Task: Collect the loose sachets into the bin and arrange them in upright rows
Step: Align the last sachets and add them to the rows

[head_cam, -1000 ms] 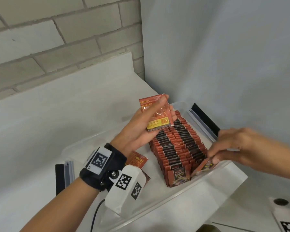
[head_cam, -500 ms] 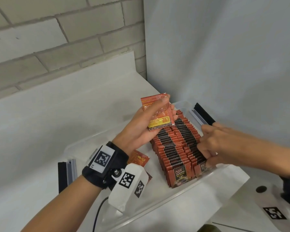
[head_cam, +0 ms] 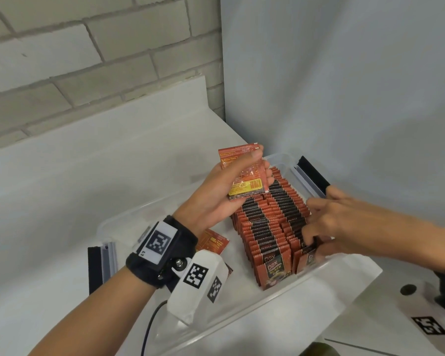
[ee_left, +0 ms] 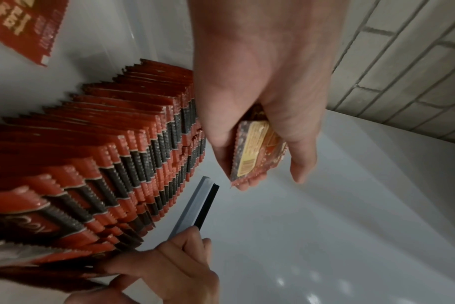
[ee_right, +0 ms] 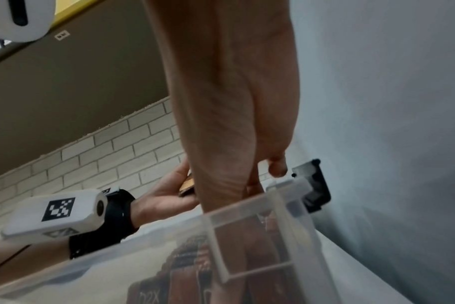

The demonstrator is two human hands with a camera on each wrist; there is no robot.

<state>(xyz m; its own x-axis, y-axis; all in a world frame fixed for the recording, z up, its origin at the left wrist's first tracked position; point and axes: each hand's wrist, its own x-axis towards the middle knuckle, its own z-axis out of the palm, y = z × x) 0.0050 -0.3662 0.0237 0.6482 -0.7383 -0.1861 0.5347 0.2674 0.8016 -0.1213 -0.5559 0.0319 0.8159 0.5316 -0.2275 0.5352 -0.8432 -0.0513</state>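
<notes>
1. Since a second ago, the right hand has been carried from the bin's near right corner to the top edges of the upright sachets, partway along the right-hand row; the left hand has stayed raised with its sachets.
2. A clear plastic bin is seen on a white tabletop, set in the corner between a brick wall and a plain grey wall.
3. Two rows of red-and-black sachets are stood upright in the bin, packed against its right side, running from the near wall toward the far end.
4. A few loose sachets are held in the left hand above the far end of the bin, pinched between thumb and fingers, printed backs showing.
5. The right hand is reached over the bin's right rim, fingers curled down into the tops of the right-hand row; whether a sachet is actually pinched cannot be told.
6. One more loose sachet lies flat on the bin floor, to the left of the rows, partly hidden by the left wrist.
7. Black clip handles are fitted at both ends of the bin.
</notes>
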